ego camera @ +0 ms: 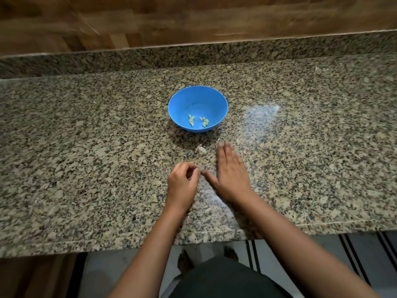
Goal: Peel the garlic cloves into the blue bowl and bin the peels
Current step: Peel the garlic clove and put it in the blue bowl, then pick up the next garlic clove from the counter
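Note:
The blue bowl (197, 97) stands in the middle of the granite counter with several peeled garlic cloves (198, 121) at its bottom. A small pile of pale garlic peels (201, 150) lies in front of the bowl. My left hand (182, 181) is curled, its fingertips pinching thin bits of peel just behind that pile. My right hand (231, 171) lies flat on the counter with straight fingers and spread thumb, right of the pile and blurred with motion.
The speckled granite counter (86, 136) runs the full width, with a raised back lip and wooden wall (193, 20) behind. Its front edge is near my body. Below are a tiled floor and a striped mat (365, 250). No bin is in view.

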Motion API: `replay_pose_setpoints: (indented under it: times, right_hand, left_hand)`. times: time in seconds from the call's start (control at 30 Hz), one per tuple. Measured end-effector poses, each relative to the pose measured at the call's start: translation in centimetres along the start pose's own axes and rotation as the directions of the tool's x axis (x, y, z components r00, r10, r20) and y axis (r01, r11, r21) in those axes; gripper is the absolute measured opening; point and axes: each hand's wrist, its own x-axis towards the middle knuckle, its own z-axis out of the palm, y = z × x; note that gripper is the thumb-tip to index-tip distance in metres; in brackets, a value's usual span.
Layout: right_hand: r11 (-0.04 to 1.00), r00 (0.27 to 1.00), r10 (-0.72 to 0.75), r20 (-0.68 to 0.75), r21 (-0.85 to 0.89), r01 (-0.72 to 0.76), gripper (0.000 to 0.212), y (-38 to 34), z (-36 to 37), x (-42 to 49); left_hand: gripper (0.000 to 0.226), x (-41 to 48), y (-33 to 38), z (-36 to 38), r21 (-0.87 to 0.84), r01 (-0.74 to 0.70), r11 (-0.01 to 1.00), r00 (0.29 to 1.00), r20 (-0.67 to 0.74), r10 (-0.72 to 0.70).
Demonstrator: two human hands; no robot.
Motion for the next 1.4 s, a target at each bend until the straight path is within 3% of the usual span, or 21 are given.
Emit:
replay_pose_setpoints:
  times: [0.17, 0.33, 0.53, 0.63, 0.73, 0.9, 0.97, 1.1, 1.27, 1.4]
  right_hand:
    - [0.996, 0.991, -0.086, -0.100, 0.014, 0.087, 0.068, 0.0, -0.7, 4.2]
    - [0.960, 0.953, -0.167, -0.252, 0.180, 0.216, 0.041, -0.2, 0.0, 1.1]
    - [0.930, 0.937, -0.266, -0.226, 0.195, 0.311, 0.033, -0.4, -0.3, -2.9]
    - [0.942, 0.939, -0.279, -0.199, 0.135, 0.308, 0.020, -0.4, -0.9, -3.1]
    - [0.952, 0.945, -0.274, -0.179, 0.088, 0.293, 0.017, -0.7, -1.2, -3.1]
    - [0.935, 0.971, -0.103, -0.215, 0.311, 0.168, 0.016, -1.3, -1.9, -3.4]
    - [0.871, 0.986, 0.021, -0.167, 0.488, 0.065, 0.018, -1.5, -2.5, -3.5]
    - [0.603, 0.984, 0.112, 0.141, 0.777, -0.180, 0.015, -2.6, -3.4, -3.8]
    - [0.391, 0.923, -0.059, 0.381, 0.859, -0.330, 0.013, -6.8, -3.4, -4.7]
    - [0.415, 0.855, -0.215, 0.471, 0.837, -0.356, 0.015, -13.3, -1.2, -7.3]
  left_hand:
    - [0.013, 0.1, -0.9, 0.0, 0.024, -0.014, 1.000, 1.000, -0.014, 0.014]
    - [0.013, -1.0, -1.1, 0.1, 0.089, -0.043, 0.995, 0.999, -0.015, 0.044]
    - [0.024, -1.4, -1.9, -0.4, 0.221, -0.123, 0.968, 0.992, 0.058, 0.113]
    - [0.037, -1.9, -2.0, -0.6, 0.259, -0.176, 0.950, 0.980, 0.133, 0.145]
    - [0.031, -2.2, -1.9, -0.3, 0.254, -0.144, 0.956, 0.984, 0.135, 0.112]
    - [0.021, -2.2, -1.3, -0.1, 0.263, -0.122, 0.957, 0.987, 0.137, 0.088]
    - [0.021, -2.3, -1.2, 0.0, 0.290, -0.102, 0.952, 0.988, 0.140, 0.063]
    - [0.018, -3.6, -1.1, -0.9, 0.215, 0.074, 0.974, 0.997, -0.018, -0.072]
    - [0.011, -7.9, -2.9, -5.0, -0.079, 0.332, 0.940, 0.909, -0.238, -0.341]
    - [0.006, -12.5, -6.1, -10.1, -0.346, 0.368, 0.863, 0.773, -0.403, -0.491]
